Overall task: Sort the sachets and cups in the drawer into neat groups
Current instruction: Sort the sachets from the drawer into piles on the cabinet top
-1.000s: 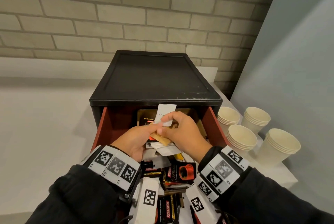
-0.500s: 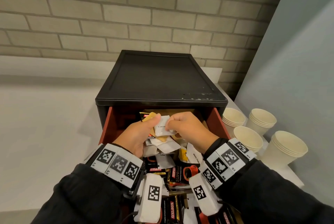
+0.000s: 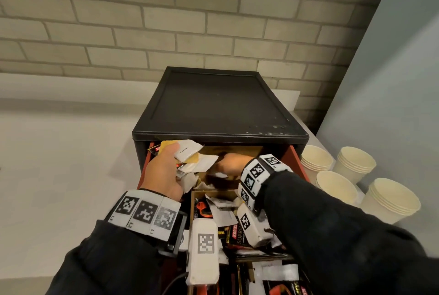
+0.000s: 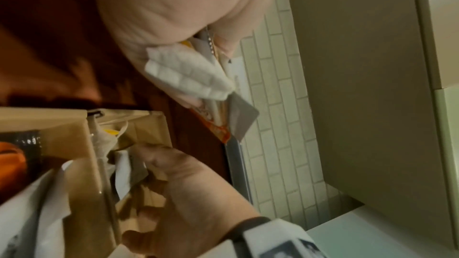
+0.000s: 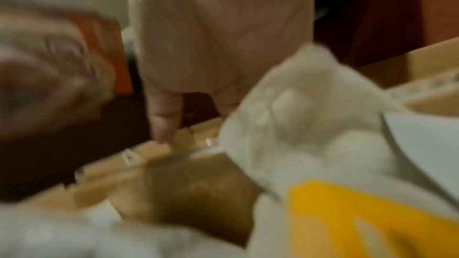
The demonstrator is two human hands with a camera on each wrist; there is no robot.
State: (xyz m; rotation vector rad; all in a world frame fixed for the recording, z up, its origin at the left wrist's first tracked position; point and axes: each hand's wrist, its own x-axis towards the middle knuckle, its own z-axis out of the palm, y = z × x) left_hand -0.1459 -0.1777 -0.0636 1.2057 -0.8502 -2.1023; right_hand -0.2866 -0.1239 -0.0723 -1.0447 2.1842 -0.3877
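The red drawer (image 3: 297, 160) stands pulled out of a black cabinet (image 3: 213, 104), full of mixed sachets. At its back left corner my left hand (image 3: 177, 154) grips a bundle of sachets (image 3: 190, 155), white cream ones and a gold one; the left wrist view shows the same bundle of sachets (image 4: 188, 77) pressed into the palm. My right hand (image 3: 225, 164) reaches down into the back compartment with nothing in it. A straight finger (image 5: 162, 123) touches the cardboard divider (image 5: 149, 152) there. Black and red coffee sachets (image 3: 235, 237) lie nearer me.
Several stacks of cream paper cups (image 3: 337, 185) stand on the white counter (image 3: 59, 164) right of the cabinet. A brick wall runs behind and a grey panel closes the right side. A cardboard insert (image 3: 213, 192) divides the drawer.
Both hands were together on the white sachet. Now my right hand has let go and dropped into the back compartment, while my left keeps the bundle and has shifted left.
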